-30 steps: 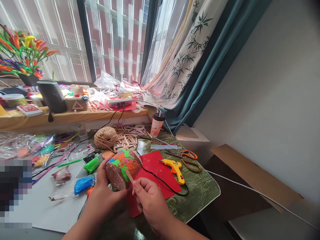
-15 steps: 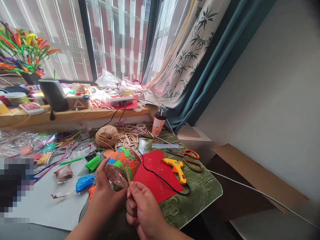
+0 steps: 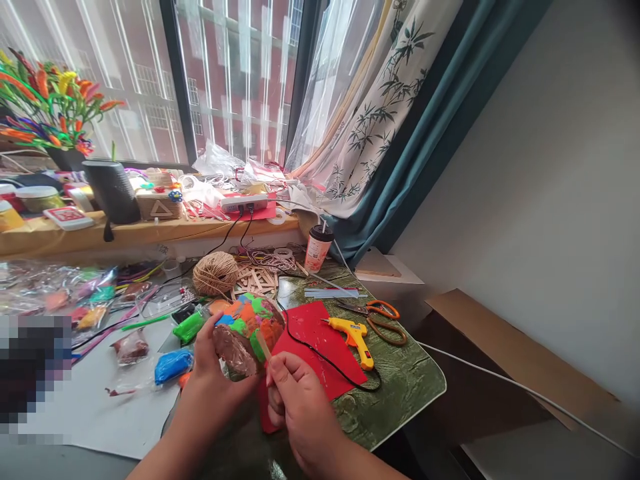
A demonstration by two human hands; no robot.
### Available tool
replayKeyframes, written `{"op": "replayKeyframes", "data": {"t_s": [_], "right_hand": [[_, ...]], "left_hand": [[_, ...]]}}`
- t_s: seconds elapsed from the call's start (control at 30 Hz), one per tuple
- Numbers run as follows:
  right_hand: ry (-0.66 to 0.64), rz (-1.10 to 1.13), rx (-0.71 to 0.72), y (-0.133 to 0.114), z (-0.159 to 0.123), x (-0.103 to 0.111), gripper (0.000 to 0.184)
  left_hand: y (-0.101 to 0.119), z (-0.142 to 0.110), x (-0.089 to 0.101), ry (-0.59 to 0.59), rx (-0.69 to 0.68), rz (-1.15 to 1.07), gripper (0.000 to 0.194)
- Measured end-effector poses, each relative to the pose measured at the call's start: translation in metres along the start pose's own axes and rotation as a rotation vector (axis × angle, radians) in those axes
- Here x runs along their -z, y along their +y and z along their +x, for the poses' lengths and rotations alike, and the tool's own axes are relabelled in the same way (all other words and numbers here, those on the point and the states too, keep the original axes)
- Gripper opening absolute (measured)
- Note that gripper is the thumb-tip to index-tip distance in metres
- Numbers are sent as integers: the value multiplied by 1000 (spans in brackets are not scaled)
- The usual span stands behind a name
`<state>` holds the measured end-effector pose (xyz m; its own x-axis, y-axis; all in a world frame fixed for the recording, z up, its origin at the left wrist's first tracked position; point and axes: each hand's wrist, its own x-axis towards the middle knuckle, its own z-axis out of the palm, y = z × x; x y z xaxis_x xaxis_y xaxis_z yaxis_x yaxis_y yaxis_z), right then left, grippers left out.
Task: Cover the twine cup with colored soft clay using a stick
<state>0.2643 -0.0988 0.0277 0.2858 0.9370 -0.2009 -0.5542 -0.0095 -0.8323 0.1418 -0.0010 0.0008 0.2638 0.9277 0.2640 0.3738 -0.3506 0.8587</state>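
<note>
My left hand [image 3: 213, 373] is wrapped round a jar-shaped object covered with clay [image 3: 243, 323], held tilted above the table. Its side carries orange, green and blue clay patches, and its near end is brown. Between the thumb and fingers of my right hand [image 3: 295, 393] is a flat wooden craft stick [image 3: 263, 345]. The stick's tip lies against the green patch on the object's right side. Just behind the object, a red sheet [image 3: 310, 333] lies on the table, with a yellow hot glue gun [image 3: 355, 337] on its right part.
Orange-handled scissors [image 3: 383, 317] lie right of the glue gun. A lidded paper cup [image 3: 319, 248], a twine ball [image 3: 216, 272] and wooden sticks [image 3: 255, 280] stand or lie farther back. Bagged blue clay [image 3: 173, 366] and green clay [image 3: 189, 328] are at left. A black cord [image 3: 320, 353] crosses the red sheet.
My right hand and the stick have shifted slightly right, and the stick leans more to the left. The clay-covered object has moved a little right in view, still in my left hand.
</note>
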Motion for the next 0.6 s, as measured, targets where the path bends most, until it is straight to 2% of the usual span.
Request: {"op": "replayKeyframes", "data": {"t_s": [0.13, 0.33, 0.4, 0.5, 0.6], "right_hand": [[18, -157, 78, 3, 1, 8, 67], [10, -408, 142, -12, 6, 15, 71], [-13, -440, 138, -16, 8, 18, 71], [-67, -421, 133, -17, 9, 24, 69], [-48, -417, 201, -17, 7, 30, 65]], "left_hand": [[0, -1, 0, 12, -109, 12, 100], [0, -2, 2, 32, -271, 49, 94], [-3, -3, 1, 6, -233, 52, 93], [-10, -2, -2, -47, -105, -12, 96], [-16, 1, -3, -76, -92, -122, 104]]}}
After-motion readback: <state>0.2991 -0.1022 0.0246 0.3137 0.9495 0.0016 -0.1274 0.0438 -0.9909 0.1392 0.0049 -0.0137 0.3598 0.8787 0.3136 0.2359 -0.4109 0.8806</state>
